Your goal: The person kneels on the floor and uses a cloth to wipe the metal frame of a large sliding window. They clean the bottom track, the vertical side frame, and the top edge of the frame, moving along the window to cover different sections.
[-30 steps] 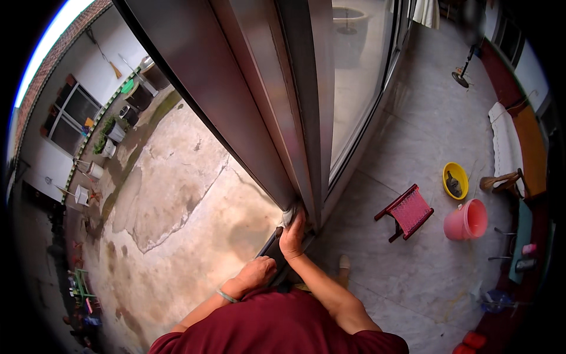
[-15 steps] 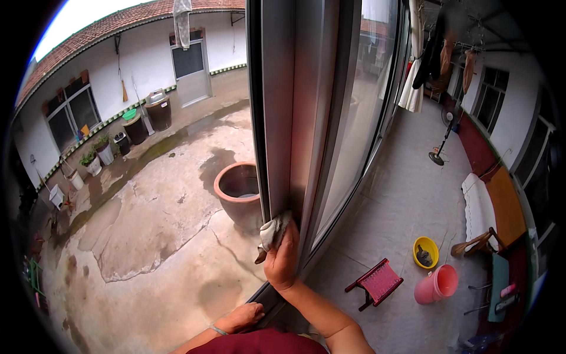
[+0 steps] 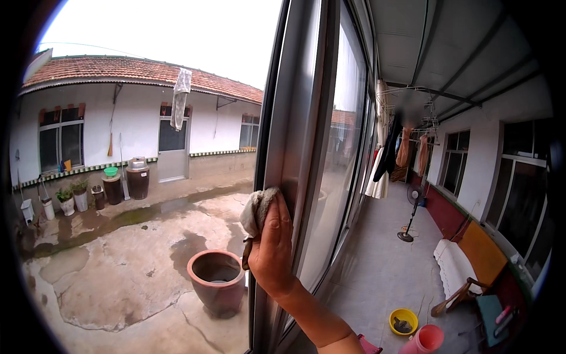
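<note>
My right hand (image 3: 273,255) is closed around a grey-green cloth (image 3: 256,213). It presses the cloth against the upright metal window frame (image 3: 290,138), along the edge on the courtyard side. The fingers point upward over the cloth, and a dark end of it hangs below the hand. Beside the frame, to the right, stands a glass pane (image 3: 345,71) with reflections on it. My left hand is outside the picture.
A large clay pot (image 3: 217,298) stands in the concrete courtyard to the left. On the indoor side are a yellow basin (image 3: 403,322) with a dark cloth, a pink bucket (image 3: 429,338), a floor fan (image 3: 415,203) and a wooden bench (image 3: 480,251).
My right hand has moved up the frame with the cloth. The view has tilted upward, and my left hand, earlier resting low by the frame, has left the picture.
</note>
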`<state>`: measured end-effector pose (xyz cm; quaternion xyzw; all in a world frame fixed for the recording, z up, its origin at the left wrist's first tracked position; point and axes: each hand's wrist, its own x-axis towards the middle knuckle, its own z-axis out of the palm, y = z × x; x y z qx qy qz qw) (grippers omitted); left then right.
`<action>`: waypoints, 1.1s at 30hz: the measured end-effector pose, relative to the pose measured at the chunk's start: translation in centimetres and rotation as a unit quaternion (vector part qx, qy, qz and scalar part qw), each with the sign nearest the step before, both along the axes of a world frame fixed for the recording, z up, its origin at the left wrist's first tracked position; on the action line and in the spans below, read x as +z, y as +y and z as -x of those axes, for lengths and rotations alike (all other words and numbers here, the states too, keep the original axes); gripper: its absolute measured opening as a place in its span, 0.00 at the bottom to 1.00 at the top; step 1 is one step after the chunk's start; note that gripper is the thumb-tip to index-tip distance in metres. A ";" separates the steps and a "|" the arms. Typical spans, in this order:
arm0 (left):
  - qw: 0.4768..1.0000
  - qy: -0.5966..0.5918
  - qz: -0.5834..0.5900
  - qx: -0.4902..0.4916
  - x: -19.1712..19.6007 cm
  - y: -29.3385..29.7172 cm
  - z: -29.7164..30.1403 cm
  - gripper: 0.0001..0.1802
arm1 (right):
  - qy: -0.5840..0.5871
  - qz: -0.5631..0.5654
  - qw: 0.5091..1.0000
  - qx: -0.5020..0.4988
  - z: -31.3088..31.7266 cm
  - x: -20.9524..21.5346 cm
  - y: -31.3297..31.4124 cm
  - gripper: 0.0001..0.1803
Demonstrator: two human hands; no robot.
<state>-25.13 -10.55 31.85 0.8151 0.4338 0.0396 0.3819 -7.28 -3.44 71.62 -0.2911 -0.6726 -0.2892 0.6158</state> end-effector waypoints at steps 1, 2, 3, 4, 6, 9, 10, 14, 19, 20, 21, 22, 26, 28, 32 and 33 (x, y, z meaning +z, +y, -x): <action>1.000 -0.004 0.000 0.002 0.2 0.1 0.0 0.15 | 0.003 -0.011 1.000 0.010 0.3 2.1 0.2 0.37; 1.000 -0.008 -0.002 -0.002 0.3 0.2 -0.1 0.15 | 0.007 -0.021 1.000 0.016 0.1 4.0 0.3 0.37; 1.000 -0.012 -0.004 -0.003 0.4 0.2 -0.3 0.15 | 0.002 -0.041 0.999 0.014 0.1 5.9 0.6 0.37; 1.000 -0.017 -0.005 -0.005 0.6 0.3 -0.5 0.15 | -0.004 -0.061 0.998 0.011 0.0 7.8 0.8 0.37; 1.000 -0.015 0.002 -0.005 0.3 0.8 -0.7 0.15 | 0.000 -0.078 0.997 0.000 -1.1 10.4 2.0 0.35; 1.000 -0.025 0.006 -0.003 0.6 1.1 -0.9 0.15 | -0.015 -0.130 0.991 -0.015 -1.0 15.1 2.9 0.30; 0.999 -0.026 0.008 0.016 0.5 0.9 -0.2 0.15 | -0.020 -0.149 0.989 -0.008 -0.4 16.5 3.5 0.29; 0.999 -0.035 0.011 0.009 0.8 2.0 -0.6 0.15 | -0.031 -0.150 0.987 -0.053 -1.0 22.0 3.4 0.26; 0.998 -0.045 0.021 0.024 0.8 2.8 -0.6 0.15 | -0.004 -0.101 0.987 -0.121 -0.5 29.4 3.7 0.24; 0.998 -0.047 0.024 0.027 0.8 2.8 -0.6 0.15 | 0.000 -0.091 0.987 -0.130 -0.4 31.0 3.6 0.25; 0.998 -0.049 0.025 0.032 0.8 3.0 -0.5 0.15 | 0.007 -0.104 0.987 -0.121 -0.3 32.2 3.5 0.25; 0.998 -0.050 0.027 0.033 0.8 3.1 -0.5 0.15 | 0.027 -0.094 0.986 -0.137 0.1 34.1 3.4 0.26; 0.997 -0.054 0.037 0.035 0.4 3.8 -0.8 0.15 | 0.103 0.065 0.992 -0.041 1.1 38.6 0.5 0.26; 0.997 -0.057 0.038 0.042 0.4 3.7 -0.6 0.15 | 0.143 0.006 0.983 -0.115 1.2 43.5 3.5 0.25; 0.995 -0.059 0.051 0.055 0.0 2.9 -0.4 0.15 | 0.138 -0.011 0.977 -0.163 1.6 45.4 4.2 0.23; 0.995 -0.059 0.055 0.058 -0.2 2.7 -0.4 0.15 | 0.147 -0.017 0.975 -0.165 1.5 45.8 4.4 0.25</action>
